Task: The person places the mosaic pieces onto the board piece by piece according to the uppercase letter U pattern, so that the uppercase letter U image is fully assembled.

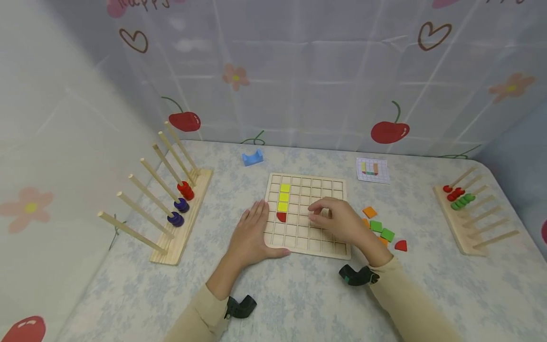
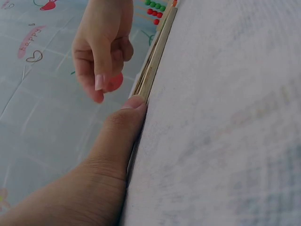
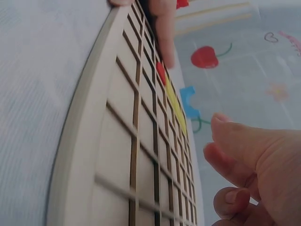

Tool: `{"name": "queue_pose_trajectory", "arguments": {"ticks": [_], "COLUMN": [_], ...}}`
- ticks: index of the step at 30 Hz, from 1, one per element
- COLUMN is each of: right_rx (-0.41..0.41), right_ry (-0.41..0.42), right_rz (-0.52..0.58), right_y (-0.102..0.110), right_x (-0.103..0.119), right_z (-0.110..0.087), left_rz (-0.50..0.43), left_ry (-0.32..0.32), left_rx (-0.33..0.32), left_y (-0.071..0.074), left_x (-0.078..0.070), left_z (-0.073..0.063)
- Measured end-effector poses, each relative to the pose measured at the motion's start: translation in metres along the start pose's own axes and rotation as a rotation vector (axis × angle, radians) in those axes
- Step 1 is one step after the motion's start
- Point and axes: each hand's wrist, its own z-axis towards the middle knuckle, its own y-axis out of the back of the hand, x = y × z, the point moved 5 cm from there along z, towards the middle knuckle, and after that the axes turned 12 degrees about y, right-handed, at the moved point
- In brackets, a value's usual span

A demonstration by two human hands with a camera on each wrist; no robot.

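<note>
Board [image 1: 312, 240] of pale wood, ruled into square cells, lies flat in the middle of the table; near its left side three yellow tiles [image 1: 284, 197] run in one column, with a red curved piece [image 1: 281, 217] in the cell just nearer. Left hand [image 1: 252, 242] lies spread wide at the near left corner, straight fingers against the left edge and thumb stretched along the near edge, its tip touching the wood; right hand [image 1: 339, 219] hovers above the right half, fingers loosely bent, thumb and forefinger a narrow gap apart with nothing visible between them. Just right of the board, orange tiles [image 1: 369, 212] and green tiles [image 1: 376, 226] lie loose, partly behind the right forearm; a second red piece [image 1: 400, 245] sits near them on the right. Beyond the board, a printed card [image 1: 373, 170] lies far right and a blue holder [image 1: 252, 157] far left. Farther out, a peg stand [image 1: 194, 209] with red and dark blue rings is on the left; a smaller stand [image 1: 459, 232] with red and green beads is on the right; behind, a curtain [image 1: 295, 95] shows cherries, hearts and flowers.
</note>
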Motion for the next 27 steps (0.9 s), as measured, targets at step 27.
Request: {"name": "queue_pose_trajectory", "arguments": {"ticks": [27], "right_rx": [-0.114], "right_ry": [-0.215], "right_rz": [-0.150], "right_y": [0.076], "right_x": [-0.062], "right_z": [-0.098], "left_rz": [-0.002], "left_ry": [-0.001], "left_rx": [0.011], "left_y": [-0.003], "left_x": [0.002], "left_z": [0.002]}}
